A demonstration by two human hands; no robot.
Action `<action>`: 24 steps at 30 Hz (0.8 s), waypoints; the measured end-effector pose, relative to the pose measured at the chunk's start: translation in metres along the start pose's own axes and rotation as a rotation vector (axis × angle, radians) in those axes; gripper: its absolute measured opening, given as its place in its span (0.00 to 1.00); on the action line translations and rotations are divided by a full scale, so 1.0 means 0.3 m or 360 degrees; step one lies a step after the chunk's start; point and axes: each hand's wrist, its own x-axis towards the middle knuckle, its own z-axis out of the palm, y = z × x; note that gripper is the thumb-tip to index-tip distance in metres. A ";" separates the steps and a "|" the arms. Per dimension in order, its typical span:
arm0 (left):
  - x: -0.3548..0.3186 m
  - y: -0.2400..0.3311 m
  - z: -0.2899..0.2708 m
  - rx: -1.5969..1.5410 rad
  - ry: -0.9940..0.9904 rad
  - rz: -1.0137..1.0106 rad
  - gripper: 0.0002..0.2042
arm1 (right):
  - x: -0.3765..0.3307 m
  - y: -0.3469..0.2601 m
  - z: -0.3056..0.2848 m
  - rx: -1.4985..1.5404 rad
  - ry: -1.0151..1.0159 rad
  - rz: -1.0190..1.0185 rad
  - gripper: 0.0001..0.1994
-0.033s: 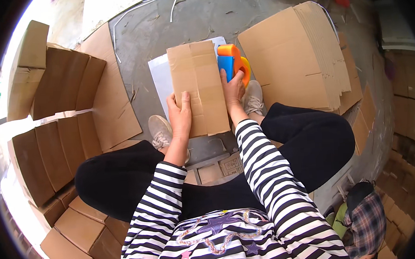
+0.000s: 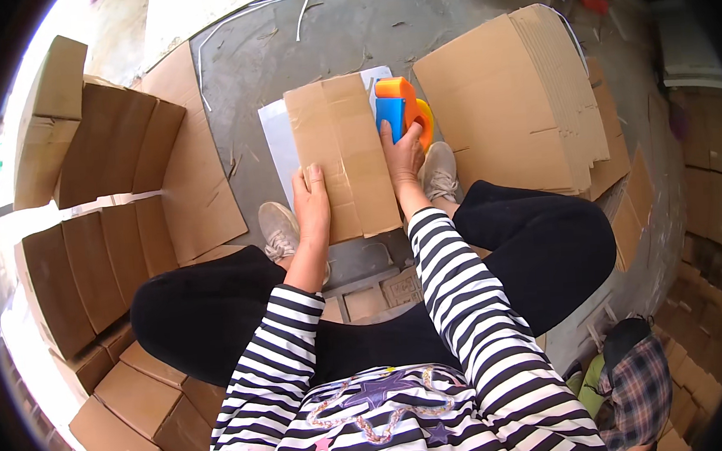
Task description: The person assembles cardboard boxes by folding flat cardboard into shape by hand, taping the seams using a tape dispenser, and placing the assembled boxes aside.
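Note:
A long brown cardboard box (image 2: 338, 144) stands between my feet, with a strip of clear tape along its top face. My left hand (image 2: 311, 199) grips the box's left edge, thumb on top and fingers down the side. In my right hand (image 2: 404, 152) is a blue and orange tape dispenser (image 2: 399, 107) with a yellow part at its right. The dispenser is beside the box's right side, and the right hand's fingers are partly hidden behind it. A white sheet (image 2: 277, 140) shows behind and to the left of the box.
At right lies a stack of flat cardboard sheets (image 2: 494, 102). Rows of brown boxes (image 2: 98, 258) stand at left, beside a leaning cardboard panel (image 2: 197, 186). White strapping (image 2: 306, 10) lies on the grey floor. A person in a plaid shirt (image 2: 639, 386) is at lower right.
The box's far end has swung slightly left, so the box is now tilted. My left hand and the tape dispenser in my right hand have shifted a little left too.

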 end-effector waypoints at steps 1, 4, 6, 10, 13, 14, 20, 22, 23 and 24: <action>-0.044 0.024 0.022 -0.0235 0.0017 -0.0190 0.30 | 0.013 -0.003 0.008 0.0046 0.0025 -0.0108 0.30; -0.133 0.028 0.093 -0.1046 0.0280 -0.0639 0.32 | 0.099 -0.052 -0.005 0.0110 -0.0007 -0.0272 0.29; -0.155 0.055 0.105 -0.1198 0.0208 -0.0690 0.34 | 0.158 -0.098 -0.037 0.0071 -0.0188 -0.0454 0.29; -0.130 0.069 0.080 -0.1266 0.0161 -0.0855 0.37 | 0.216 -0.123 -0.165 -0.0006 -0.0177 -0.0497 0.29; -0.185 0.121 0.038 -0.1067 0.0003 -0.1113 0.40 | 0.175 -0.085 -0.257 0.0213 0.0045 -0.0334 0.30; -0.222 0.129 0.012 -0.0761 0.0102 -0.1044 0.38 | 0.140 -0.070 -0.275 0.0208 0.0053 -0.0332 0.30; 0.055 0.261 -0.148 0.0891 0.0691 0.1205 0.26 | -0.085 0.008 -0.254 0.0414 0.0333 0.0331 0.33; 0.242 0.225 -0.168 0.1306 0.0489 0.1220 0.34 | -0.131 0.029 -0.187 0.0404 0.0676 0.0229 0.29; 0.246 0.235 -0.172 0.1400 0.0299 0.1002 0.35 | -0.150 0.007 -0.180 0.0432 0.0692 0.0339 0.30; 0.252 0.247 -0.184 0.1487 0.0114 0.0777 0.35 | -0.138 -0.008 -0.179 0.0435 0.0683 0.0337 0.30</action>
